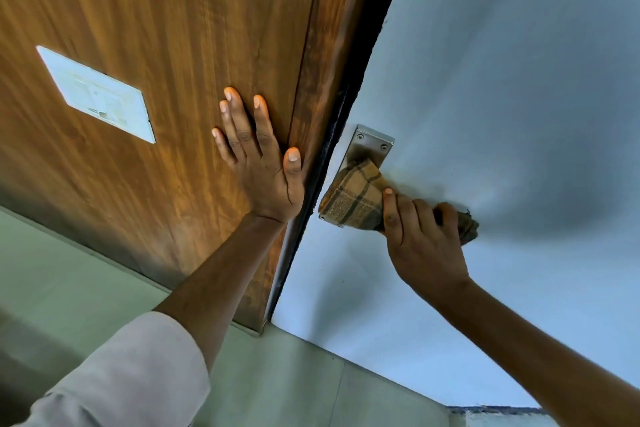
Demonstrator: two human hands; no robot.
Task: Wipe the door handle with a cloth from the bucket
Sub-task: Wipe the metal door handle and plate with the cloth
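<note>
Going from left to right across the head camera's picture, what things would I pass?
White switch plate → left hand flat on the wooden panel → metal handle plate → checked cloth → right hand gripping it.

Two hands, one checked cloth (353,198), one metal handle plate (369,146), one white switch plate (100,94).

The cloth (356,198) in my right hand (424,246) was a woven brown check, soft and matt. It covered the door handle's brushed metal plate (372,142) (dull sheen, two screws showing). The door (502,97) looked smooth, painted pale blue, matt. My left hand (261,166) lay on glossy wood-grain panel (156,10) bearing a white plastic switch plate (98,94).
</note>
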